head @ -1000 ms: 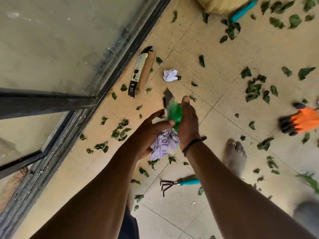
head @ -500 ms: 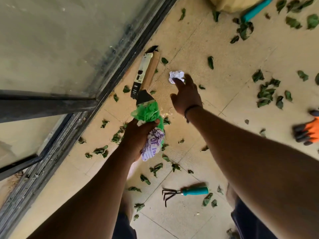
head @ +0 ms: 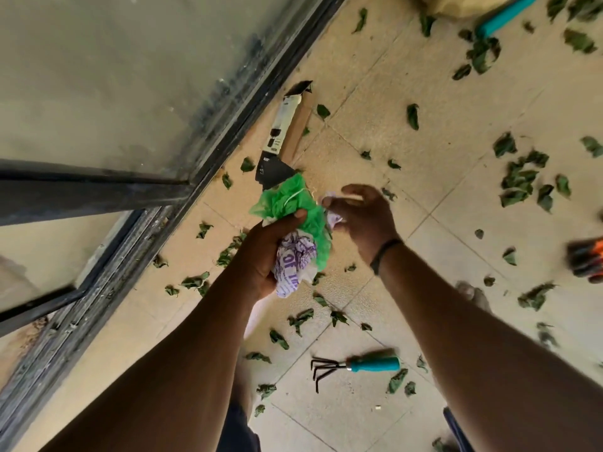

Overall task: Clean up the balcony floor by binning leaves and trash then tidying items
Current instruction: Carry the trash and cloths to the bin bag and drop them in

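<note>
Two hands meet at frame centre, above the tiled floor (head: 456, 102). We note the left hand (head: 267, 252) with its grip curled round a bundle of trash: a green netting wad (head: 287, 203) that sticks out past the thumb toward the far side, and a crumpled white paper with purple print (head: 293, 265) that hangs out of the palm on the near side. The bundle's long axis runs near to far, tilted slightly right at the near end. A dark flap (head: 272, 172) juts from the far end of the bundle; we cannot tell what it belongs to.

The right hand (head: 365, 216) sits just right of the bundle, its grip pinching a small crumpled white paper (head: 332, 210) between thumb and fingertips, touching the green wad's right edge.

On the floor beyond the hands lies a long cardboard box (head: 287, 125), parallel to the sliding door frame (head: 228, 132), long axis near-left to far-right. Near the person lies a hand rake (head: 355, 367) with a teal handle, tines pointing left. Leaves (head: 518, 181) are scattered across the tiles, densest at right. An orange-and-black glove (head: 587, 259) shows at the right edge, blurred. A second teal handle (head: 505, 14) lies at far right.
</note>
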